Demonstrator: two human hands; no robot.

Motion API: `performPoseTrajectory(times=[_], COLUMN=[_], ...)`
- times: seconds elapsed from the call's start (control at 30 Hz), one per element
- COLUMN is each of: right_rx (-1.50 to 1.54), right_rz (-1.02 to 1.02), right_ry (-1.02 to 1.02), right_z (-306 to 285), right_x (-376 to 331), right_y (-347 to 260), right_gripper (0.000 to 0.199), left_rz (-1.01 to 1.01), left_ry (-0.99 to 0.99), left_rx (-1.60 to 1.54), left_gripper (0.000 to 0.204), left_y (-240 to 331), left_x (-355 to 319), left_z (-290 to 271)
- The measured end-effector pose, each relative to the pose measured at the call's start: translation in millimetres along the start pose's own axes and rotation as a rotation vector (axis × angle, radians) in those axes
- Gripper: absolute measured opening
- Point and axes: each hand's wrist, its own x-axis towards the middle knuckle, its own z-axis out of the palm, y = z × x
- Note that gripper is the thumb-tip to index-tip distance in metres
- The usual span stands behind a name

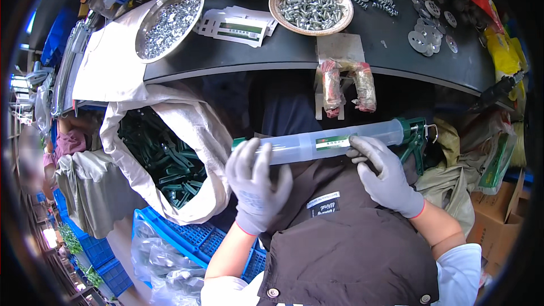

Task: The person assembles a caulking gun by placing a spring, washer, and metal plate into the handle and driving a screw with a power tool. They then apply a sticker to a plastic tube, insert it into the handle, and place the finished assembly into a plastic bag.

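A caulking gun (297,146) with a clear, milky tube lies level across my lap. Its green handle and trigger (415,144) are at the right end, and a green cap shows at the left. Midway along the tube sits a small white and green label (332,143). My left hand (258,184), in a grey glove, is closed around the tube near its left end. With fingers bent, my right hand (385,173), also gloved, grips the tube at the label's right end. Some of its fingertips are hidden.
On the dark bench (391,56) stand a bowl of screws (314,7), a dish of nuts (170,22) and a stack of labels (235,25). A taped fixture (345,82) juts from its edge. Left of me, an open white sack (207,119) holds green parts.
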Motion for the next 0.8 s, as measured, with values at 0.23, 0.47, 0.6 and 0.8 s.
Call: performPoseTrajectory(times=[0.23,0.47,0.6,0.8], right_rx=[-0.037,-0.096,-0.087,-0.185], right_rz=[0.002,-0.057,-0.044,-0.076], right_ry=[-0.038,-0.004,-0.009,0.010], right_z=[1,3,3,1], right_x=[5,4,3,3], right_y=[0,1,1,4], right_gripper=[0.050,0.049,0.049,0.043], left_rz=[0.148,0.170,0.166,0.171], left_ry=[-0.194,-0.269,-0.297,-0.314], left_rx=[-0.050,-0.023,-0.005,0.007], left_gripper=[0.058,0.057,0.057,0.059], left_y=[15,19,19,18], left_x=[-10,-2,1,1], left_z=[24,34,35,34])
